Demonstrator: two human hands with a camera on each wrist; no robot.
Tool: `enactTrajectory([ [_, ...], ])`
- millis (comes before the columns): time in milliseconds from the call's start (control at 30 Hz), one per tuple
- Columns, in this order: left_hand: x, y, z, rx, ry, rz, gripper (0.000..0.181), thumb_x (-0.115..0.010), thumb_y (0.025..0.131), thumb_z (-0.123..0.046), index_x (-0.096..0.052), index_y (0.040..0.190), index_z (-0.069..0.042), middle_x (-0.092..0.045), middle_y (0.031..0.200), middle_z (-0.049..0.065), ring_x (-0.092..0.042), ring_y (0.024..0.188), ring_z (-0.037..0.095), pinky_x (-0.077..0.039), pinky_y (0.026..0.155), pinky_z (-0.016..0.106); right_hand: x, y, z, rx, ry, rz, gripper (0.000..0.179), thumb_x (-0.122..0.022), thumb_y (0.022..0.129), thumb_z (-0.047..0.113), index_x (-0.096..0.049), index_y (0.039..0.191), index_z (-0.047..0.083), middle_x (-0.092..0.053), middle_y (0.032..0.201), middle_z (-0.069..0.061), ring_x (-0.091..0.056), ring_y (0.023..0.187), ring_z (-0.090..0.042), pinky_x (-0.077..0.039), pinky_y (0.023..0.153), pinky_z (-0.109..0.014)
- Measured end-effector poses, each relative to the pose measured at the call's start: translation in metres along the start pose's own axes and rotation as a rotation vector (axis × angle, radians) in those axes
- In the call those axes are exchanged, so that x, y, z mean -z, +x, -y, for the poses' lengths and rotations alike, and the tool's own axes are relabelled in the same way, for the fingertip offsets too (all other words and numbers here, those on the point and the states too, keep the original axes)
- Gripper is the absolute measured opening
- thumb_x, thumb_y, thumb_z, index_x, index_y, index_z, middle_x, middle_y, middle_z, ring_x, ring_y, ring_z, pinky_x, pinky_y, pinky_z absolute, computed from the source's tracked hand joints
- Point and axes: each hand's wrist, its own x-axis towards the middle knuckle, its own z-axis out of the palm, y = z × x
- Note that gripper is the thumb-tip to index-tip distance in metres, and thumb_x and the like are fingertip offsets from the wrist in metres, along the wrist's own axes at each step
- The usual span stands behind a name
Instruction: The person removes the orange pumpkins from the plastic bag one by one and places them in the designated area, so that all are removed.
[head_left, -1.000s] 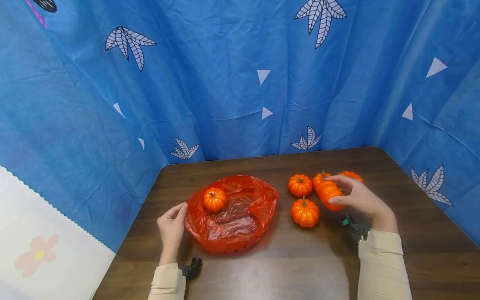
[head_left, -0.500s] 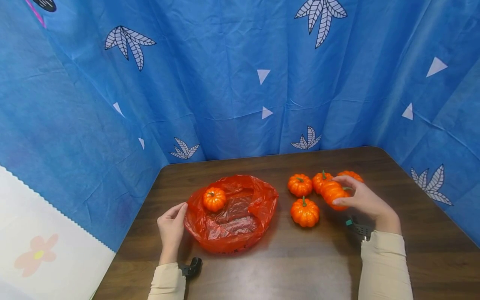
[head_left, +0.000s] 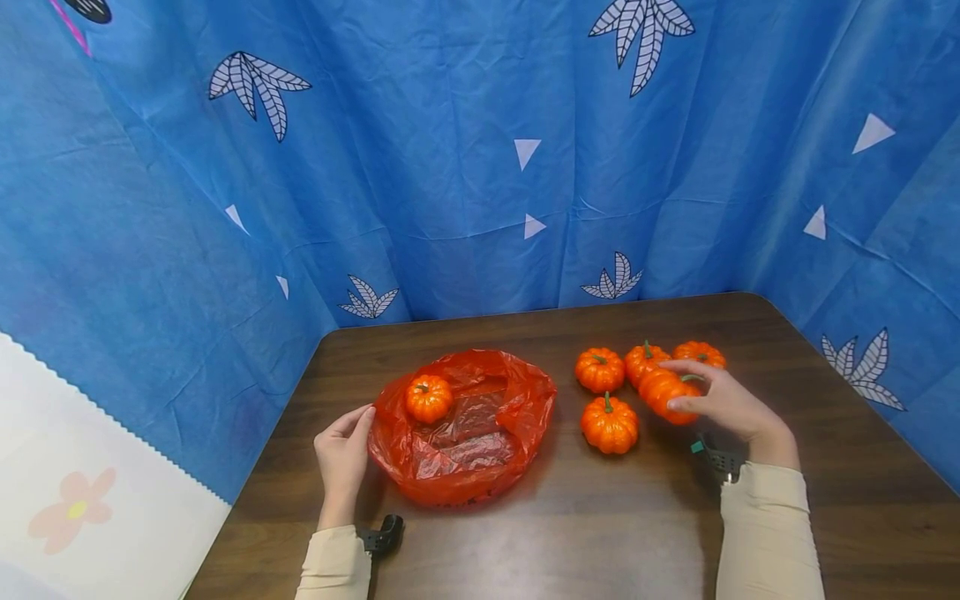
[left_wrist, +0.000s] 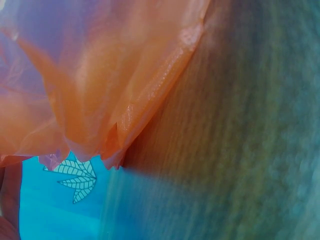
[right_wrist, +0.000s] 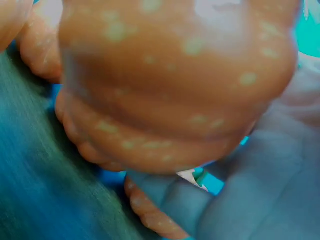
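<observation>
My left hand [head_left: 343,454] pinches the left rim of a red plastic bag [head_left: 525,446], which lies spread with its mouth up. Inside the bag, toward its left side, sits a small orange pumpkin [head_left: 429,399]. My right hand [head_left: 731,404] grips another orange pumpkin [head_left: 663,393] between thumb and fingers, tilted, its green stem toward the palm. That pumpkin [right_wrist: 175,90] fills much of the right wrist view. In the left wrist view the bag [left_wrist: 110,85] hangs in folds, and only a sliver of the hand shows at the left edge.
Several more pumpkins stand close around the right hand: a front one [head_left: 610,424], a left one [head_left: 600,370], one behind [head_left: 643,360] and one at the back right [head_left: 699,353]. The brown wooden table [head_left: 570,533] ends at a blue curtain [head_left: 465,167].
My right hand shifts slightly right, then barely moves; the pumpkin in it turns a little and sits lower. My left hand and the bag stay still.
</observation>
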Motion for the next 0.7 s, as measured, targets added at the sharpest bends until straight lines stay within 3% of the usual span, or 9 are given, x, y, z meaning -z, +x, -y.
enactTrajectory([
  [200,-0.0007,-0.0003,-0.0009,0.000,-0.008,-0.001,0.031,-0.075,0.090,-0.031,-0.078,0.107,-0.005,-0.075,0.092,-0.016,-0.072,0.079,0.000,-0.059,0.071,0.017,-0.0011,-0.0007,-0.0017,-0.046,0.023,0.048,0.077,-0.073,0.088,0.039,-0.040,0.151,0.009,-0.038,0.149,-0.030,-0.044,0.126,-0.046,-0.050,0.098,-0.064],
  [333,-0.0013,0.0002,-0.0013,-0.004,-0.002,-0.005,0.031,-0.075,0.090,-0.032,-0.078,0.106,-0.005,-0.076,0.092,-0.014,-0.071,0.078,0.000,-0.059,0.071,0.017,-0.0013,-0.0003,-0.0034,-0.035,0.005,0.039,0.078,-0.075,0.087,0.038,-0.040,0.149,0.005,-0.040,0.147,-0.032,-0.047,0.124,-0.045,-0.049,0.099,-0.063],
  [567,-0.0022,0.0008,-0.0009,-0.023,-0.012,-0.010,0.028,-0.075,0.091,-0.026,-0.078,0.105,-0.002,-0.073,0.086,-0.023,-0.071,0.077,-0.001,-0.059,0.071,0.016,-0.0014,-0.0040,-0.0058,-0.071,0.010,0.065,0.080,-0.076,0.085,0.040,-0.040,0.149,0.007,-0.040,0.146,-0.031,-0.047,0.123,-0.043,-0.054,0.095,-0.059],
  [700,-0.0021,0.0007,-0.0007,-0.026,-0.013,-0.011,0.028,-0.076,0.090,-0.027,-0.078,0.105,-0.003,-0.078,0.092,-0.009,-0.071,0.078,-0.001,-0.059,0.071,0.016,-0.0017,-0.0057,-0.0056,-0.071,0.010,0.091,0.080,-0.077,0.084,0.040,-0.040,0.150,0.012,-0.040,0.146,-0.029,-0.046,0.124,-0.044,-0.054,0.093,-0.061],
])
